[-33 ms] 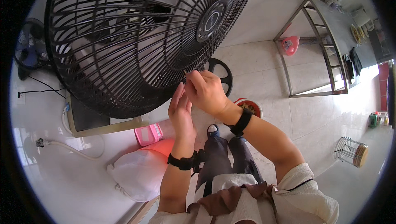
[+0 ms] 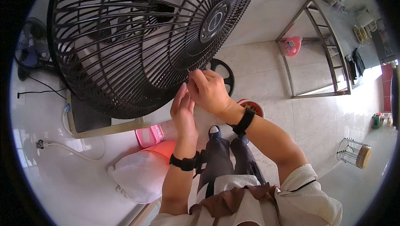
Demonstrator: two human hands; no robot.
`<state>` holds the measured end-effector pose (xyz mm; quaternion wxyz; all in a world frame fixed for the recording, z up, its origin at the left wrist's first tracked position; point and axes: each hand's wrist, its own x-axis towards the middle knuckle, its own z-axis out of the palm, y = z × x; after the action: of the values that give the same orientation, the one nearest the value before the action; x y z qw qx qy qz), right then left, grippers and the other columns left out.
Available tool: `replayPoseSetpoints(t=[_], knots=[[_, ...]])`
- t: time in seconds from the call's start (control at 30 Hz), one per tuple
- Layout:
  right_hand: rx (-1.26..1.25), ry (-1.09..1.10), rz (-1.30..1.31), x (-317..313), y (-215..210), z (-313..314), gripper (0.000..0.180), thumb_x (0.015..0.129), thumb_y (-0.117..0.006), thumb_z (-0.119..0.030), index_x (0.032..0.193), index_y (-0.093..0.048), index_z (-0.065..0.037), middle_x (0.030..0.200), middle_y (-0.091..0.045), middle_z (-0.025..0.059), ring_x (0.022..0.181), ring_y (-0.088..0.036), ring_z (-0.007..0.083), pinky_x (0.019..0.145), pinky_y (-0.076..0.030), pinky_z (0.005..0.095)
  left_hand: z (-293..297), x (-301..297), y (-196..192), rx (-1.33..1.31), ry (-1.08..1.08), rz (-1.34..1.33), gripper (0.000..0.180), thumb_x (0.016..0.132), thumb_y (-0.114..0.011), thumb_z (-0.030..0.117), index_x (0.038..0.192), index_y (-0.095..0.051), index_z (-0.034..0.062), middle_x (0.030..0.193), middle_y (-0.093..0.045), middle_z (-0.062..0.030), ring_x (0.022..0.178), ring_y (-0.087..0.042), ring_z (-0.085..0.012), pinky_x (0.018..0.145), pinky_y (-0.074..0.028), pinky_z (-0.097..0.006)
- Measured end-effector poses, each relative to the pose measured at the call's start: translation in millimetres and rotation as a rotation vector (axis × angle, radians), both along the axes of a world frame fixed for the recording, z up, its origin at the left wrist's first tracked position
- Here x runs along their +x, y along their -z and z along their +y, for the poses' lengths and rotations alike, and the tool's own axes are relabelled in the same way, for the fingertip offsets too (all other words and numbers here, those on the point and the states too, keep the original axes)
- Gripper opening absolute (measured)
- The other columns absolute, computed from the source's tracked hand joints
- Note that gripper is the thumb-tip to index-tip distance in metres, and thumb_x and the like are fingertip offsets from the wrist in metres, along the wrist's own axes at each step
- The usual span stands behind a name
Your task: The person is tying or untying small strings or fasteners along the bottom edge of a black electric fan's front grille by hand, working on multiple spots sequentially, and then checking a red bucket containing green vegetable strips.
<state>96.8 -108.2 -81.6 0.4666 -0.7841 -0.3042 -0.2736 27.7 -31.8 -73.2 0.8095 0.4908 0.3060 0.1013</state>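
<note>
A large black fan (image 2: pixel 137 59) with a round wire guard fills the upper left, tilted, its hub facing right. At the guard's lower edge my right hand (image 2: pixel 208 92) is closed in a pinch. A small, thin, pale tip shows by its fingertips, too small to name. Close beside it, to the left, my left hand (image 2: pixel 182 115) is held up with its fingers stretched out. Its fingertips are near the right hand and the guard; I cannot tell if they touch. A red bowl-like container (image 2: pixel 257 108) with pale bits in it sits below my right wrist.
A metal-framed table (image 2: pixel 329 26) stands at the upper right, a pink container (image 2: pixel 293 45) beneath it. Wire-legged stools (image 2: pixel 354 153) are at the right. A white bag (image 2: pixel 139 176), a pink basket (image 2: pixel 150 135) and a hose (image 2: pixel 75 149) lie left. A smaller fan (image 2: pixel 31 44) stands far left.
</note>
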Motion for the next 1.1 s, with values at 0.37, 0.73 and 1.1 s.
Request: replayPoseSetpoints(t=[0.37, 0.73, 1.1], knots=[[0.008, 0.045, 0.276, -12, -5, 12, 0.014, 0.067, -0.058, -0.002, 0.071, -0.044, -0.003, 0.055, -0.051, 0.0097, 0.050, -0.053, 0.0270, 0.043, -0.042, 0.0344, 12, -1, 12, -0.140, 0.083, -0.075, 0.037, 0.087, -0.040, 0.012, 0.120, -0.044, -0.0050, 0.124, -0.044, -0.0125, 0.116, -0.040, -0.0183, 0.098, -0.030, -0.033], [-0.238, 0.017, 0.336, -6, -9, 8, 0.012, 0.069, -0.056, -0.006, 0.071, -0.044, -0.004, 0.054, -0.050, 0.0110, 0.049, -0.052, 0.0300, 0.045, -0.042, 0.0382, 8, 1, 10, -0.087, 0.069, -0.089, 0.037, 0.088, -0.036, 0.011, 0.120, -0.043, -0.0063, 0.125, -0.043, -0.0122, 0.120, -0.036, -0.0188, 0.102, -0.026, -0.033], [-0.344, 0.008, 0.353, -4, -11, 7, 0.007, 0.070, -0.055, -0.008, 0.071, -0.049, -0.005, 0.054, -0.052, 0.0127, 0.052, -0.055, 0.0307, 0.048, -0.043, 0.0399, 6, 5, 26, 0.035, 0.090, -0.141, 0.035, 0.086, -0.039, 0.013, 0.117, -0.046, -0.0038, 0.118, -0.047, -0.0109, 0.112, -0.043, -0.0174, 0.098, -0.029, -0.031]])
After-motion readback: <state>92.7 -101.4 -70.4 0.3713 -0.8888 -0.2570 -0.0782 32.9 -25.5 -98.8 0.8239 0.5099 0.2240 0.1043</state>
